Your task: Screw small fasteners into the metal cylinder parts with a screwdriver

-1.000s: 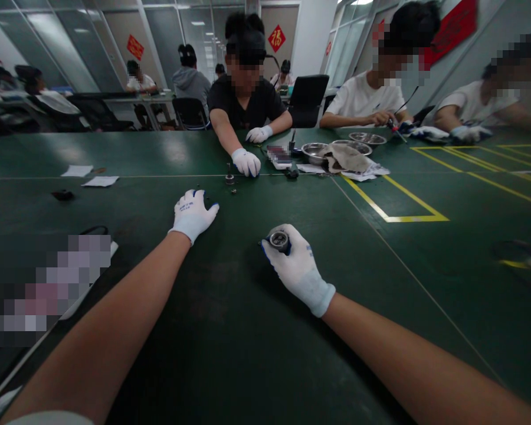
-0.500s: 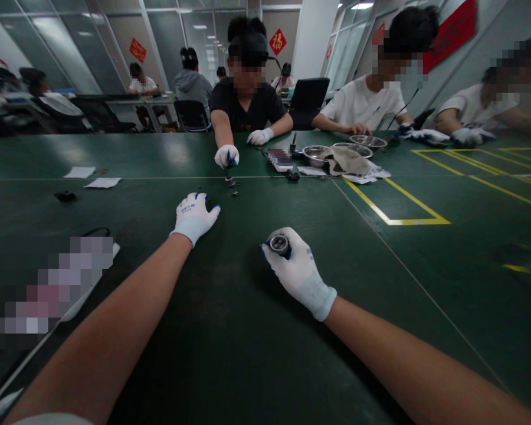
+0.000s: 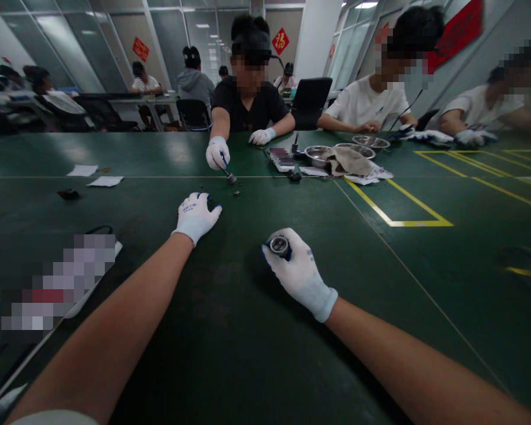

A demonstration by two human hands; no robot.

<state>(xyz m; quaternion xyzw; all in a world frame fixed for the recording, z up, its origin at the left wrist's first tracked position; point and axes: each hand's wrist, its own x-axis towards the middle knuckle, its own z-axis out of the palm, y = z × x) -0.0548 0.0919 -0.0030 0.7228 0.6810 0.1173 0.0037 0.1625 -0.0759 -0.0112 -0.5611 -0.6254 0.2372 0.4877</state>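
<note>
In a white glove with blue fingertips, my right hand is wrapped round a small round metal part, whose open top faces up. My left hand, gloved the same way, rests on the green table with its thumb apart from the fingers and nothing visible in it. Just beyond it, a small metal piece lies on the table. Behind that piece, a person's gloved hand holds a thin tool against another small metal part.
Metal bowls and a grey cloth stand at the back right, near yellow tape lines. A power strip, largely pixelated, lies left of my left arm. Papers lie farther back. Several people sit across the table.
The hand of the person opposite has moved slightly left, and its tool now slants toward the metal part. My hands keep their poses; the view has shifted slightly.
</note>
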